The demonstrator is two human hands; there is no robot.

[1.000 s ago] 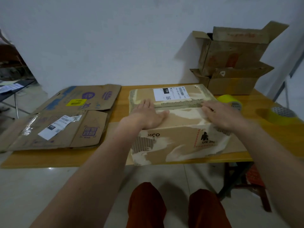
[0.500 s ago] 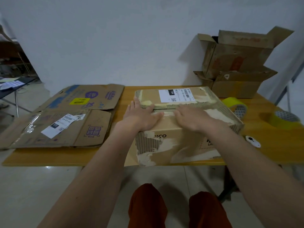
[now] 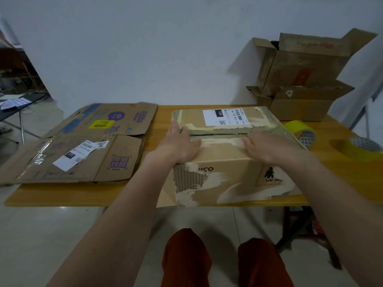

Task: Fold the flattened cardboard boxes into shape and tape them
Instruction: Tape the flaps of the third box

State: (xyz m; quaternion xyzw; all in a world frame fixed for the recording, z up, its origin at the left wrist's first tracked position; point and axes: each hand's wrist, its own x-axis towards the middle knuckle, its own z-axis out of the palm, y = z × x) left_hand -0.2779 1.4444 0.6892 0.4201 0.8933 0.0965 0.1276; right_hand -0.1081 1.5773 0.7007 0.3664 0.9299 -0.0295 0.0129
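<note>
We have both hands flat on top of the cardboard box point(image 3: 232, 160) standing at the near edge of the bench point(image 3: 62, 195). Our left hand point(image 3: 178, 146) presses the left end of the near flap, fingers straight and close together, thumb lying along the flap edge. Our right hand point(image 3: 267, 147) presses the right part of the same flap, fingers straight and slightly spread. Neither hand grips anything.

The seam point(image 3: 219, 134) where the two top flaps meet runs left to right, just beyond our fingertips, along the box's long axis. It looks closed but we see no fresh tape across it, so taping seems the coming step. The nearer tape roll point(image 3: 302, 132) lies just beside the box's right end, and a second yellow roll point(image 3: 358, 149) sits farther right; our right hand is clearly the nearer one to both.

On the left of the bench lie two flattened boxes point(image 3: 83, 150), overlapping. At the far right corner, against the white wall point(image 3: 165, 48), two open boxes point(image 3: 300, 79) are stacked. The floor is pale tile.
</note>
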